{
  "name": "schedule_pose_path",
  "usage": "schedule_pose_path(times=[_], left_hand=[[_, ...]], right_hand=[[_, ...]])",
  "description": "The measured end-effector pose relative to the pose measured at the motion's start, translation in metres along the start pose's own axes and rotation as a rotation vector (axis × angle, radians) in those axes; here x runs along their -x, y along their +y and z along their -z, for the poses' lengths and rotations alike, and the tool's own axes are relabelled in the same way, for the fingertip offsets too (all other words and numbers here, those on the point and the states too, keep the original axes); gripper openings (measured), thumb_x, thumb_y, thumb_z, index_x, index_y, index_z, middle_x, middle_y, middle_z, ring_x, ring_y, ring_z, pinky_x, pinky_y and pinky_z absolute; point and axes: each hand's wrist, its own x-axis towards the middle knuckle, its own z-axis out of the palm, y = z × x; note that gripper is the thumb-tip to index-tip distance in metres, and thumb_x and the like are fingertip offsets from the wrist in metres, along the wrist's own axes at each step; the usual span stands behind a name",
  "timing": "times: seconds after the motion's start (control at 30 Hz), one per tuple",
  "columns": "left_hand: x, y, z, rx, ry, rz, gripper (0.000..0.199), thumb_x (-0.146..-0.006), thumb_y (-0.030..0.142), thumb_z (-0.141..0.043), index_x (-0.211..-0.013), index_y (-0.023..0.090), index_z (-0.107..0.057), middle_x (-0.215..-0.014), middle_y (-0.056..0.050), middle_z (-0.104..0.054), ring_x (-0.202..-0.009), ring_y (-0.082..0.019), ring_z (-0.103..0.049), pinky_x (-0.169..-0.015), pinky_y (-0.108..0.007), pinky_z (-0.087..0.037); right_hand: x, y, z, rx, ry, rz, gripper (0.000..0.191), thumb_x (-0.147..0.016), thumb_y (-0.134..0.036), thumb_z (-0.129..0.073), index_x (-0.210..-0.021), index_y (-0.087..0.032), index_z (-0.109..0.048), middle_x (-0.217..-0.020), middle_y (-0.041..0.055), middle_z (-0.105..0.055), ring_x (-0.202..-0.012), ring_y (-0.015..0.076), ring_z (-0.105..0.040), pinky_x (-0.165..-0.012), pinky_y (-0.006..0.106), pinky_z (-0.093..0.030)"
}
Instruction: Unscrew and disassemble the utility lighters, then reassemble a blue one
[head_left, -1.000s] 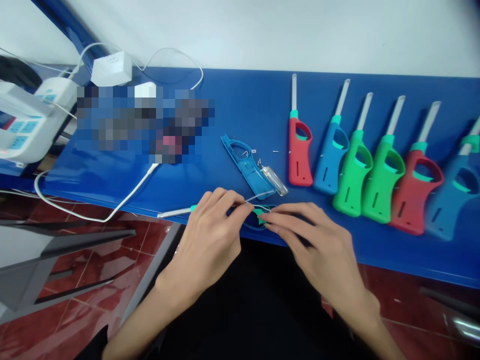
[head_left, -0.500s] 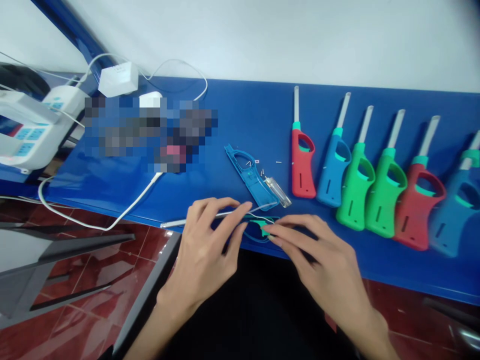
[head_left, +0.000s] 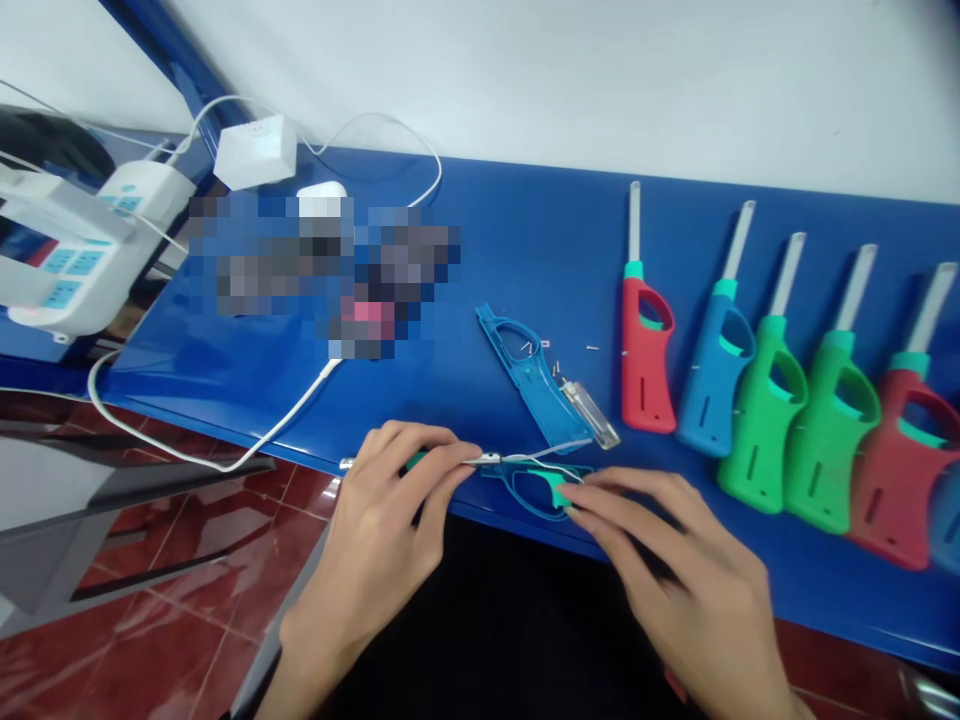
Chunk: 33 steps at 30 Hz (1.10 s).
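My left hand (head_left: 401, 505) is closed around a thin metal lighter tube (head_left: 489, 459), whose end sticks out past the fingertips. From that end a pale wire and a clear hose (head_left: 547, 448) run right. My right hand (head_left: 675, 560) pinches a green trigger (head_left: 553, 487) at an open blue lighter shell half (head_left: 531, 508) by the table's front edge; the fingers hide part of this shell. Behind it lies a second blue shell half (head_left: 547, 400), with a clear fuel tank (head_left: 595, 415) beside it.
Several assembled lighters stand in a row on the right, among them a red lighter (head_left: 646, 380) and a blue lighter (head_left: 712, 390). Small screws (head_left: 556, 369) lie near the shell half. A white cable (head_left: 225, 467), a power strip (head_left: 105, 250) and a blurred-out patch occupy the left.
My left hand has slid leftward along the tube relative to the shell, so the tube's inner end now shows. My right hand stays at the trigger. The whole view has shifted a little.
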Motion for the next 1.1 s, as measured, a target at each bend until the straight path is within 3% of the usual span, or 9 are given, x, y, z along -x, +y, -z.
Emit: schedule_pose_path(times=[0.27,0.73,0.87,1.03,1.1], left_hand=[[0.002,-0.002,0.002,0.051,-0.024,-0.011,0.025,-0.097,0.002,-0.066,-0.111,0.022,-0.073,-0.108,-0.002,-0.068,-0.099,-0.017,-0.060,-0.083,-0.034,-0.050],[-0.001,0.002,0.006,-0.130,-0.119,-0.107,0.041,-0.091,-0.011,-0.053,-0.118,0.016,-0.070,-0.111,-0.009,-0.068,-0.097,-0.024,-0.058,-0.076,-0.042,-0.043],[-0.002,0.008,0.003,-0.155,-0.096,-0.105,0.037,-0.092,-0.008,-0.055,-0.116,0.015,-0.071,-0.110,-0.010,-0.069,-0.097,-0.025,-0.059,-0.078,-0.043,-0.044],[0.000,0.021,-0.006,-0.187,0.025,-0.033,0.015,-0.095,0.007,-0.067,-0.107,0.014,-0.073,-0.108,-0.011,-0.070,-0.104,-0.029,-0.057,-0.088,-0.050,-0.049],[0.001,0.022,-0.010,-0.177,0.074,-0.012,0.013,-0.095,0.007,-0.069,-0.105,0.015,-0.073,-0.107,-0.009,-0.071,-0.101,-0.025,-0.056,-0.087,-0.046,-0.052]], right_hand=[[-0.002,0.000,-0.002,0.005,-0.003,0.001,0.035,-0.097,-0.007,-0.067,-0.121,-0.031,-0.071,-0.114,-0.0008,-0.065,-0.103,0.0134,-0.063,-0.095,0.029,-0.050],[0.001,0.000,0.001,-0.002,-0.001,-0.007,0.038,-0.096,-0.005,-0.066,-0.122,-0.032,-0.072,-0.114,-0.0008,-0.066,-0.101,0.0134,-0.063,-0.091,0.028,-0.051],[0.001,0.000,0.000,0.003,0.012,-0.001,0.037,-0.096,-0.005,-0.066,-0.122,-0.031,-0.072,-0.113,0.0001,-0.067,-0.102,0.0141,-0.063,-0.091,0.029,-0.052],[0.000,-0.002,-0.002,0.008,0.020,-0.012,0.031,-0.098,-0.010,-0.065,-0.119,-0.031,-0.073,-0.112,0.0004,-0.069,-0.102,0.0147,-0.065,-0.091,0.029,-0.054],[-0.002,-0.004,-0.001,0.002,0.035,-0.035,0.026,-0.098,-0.014,-0.066,-0.117,-0.031,-0.073,-0.110,-0.0003,-0.070,-0.100,0.0146,-0.067,-0.090,0.028,-0.054]])
